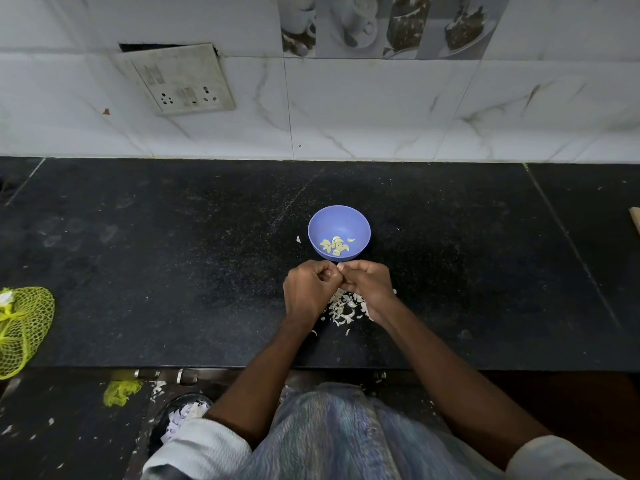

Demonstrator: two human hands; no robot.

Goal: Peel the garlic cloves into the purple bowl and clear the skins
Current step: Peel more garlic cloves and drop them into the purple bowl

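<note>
A purple bowl stands on the black counter and holds several peeled garlic cloves. Just in front of it my left hand and my right hand meet, fingertips together, pinching a small garlic clove that is mostly hidden between them. A heap of white garlic skins lies on the counter under and behind my right hand.
A yellow net bag lies at the counter's left edge. Stray skin flakes sit left of the bowl. A tiled wall with a switch plate rises behind. Below the counter edge, a dark bin holds scraps.
</note>
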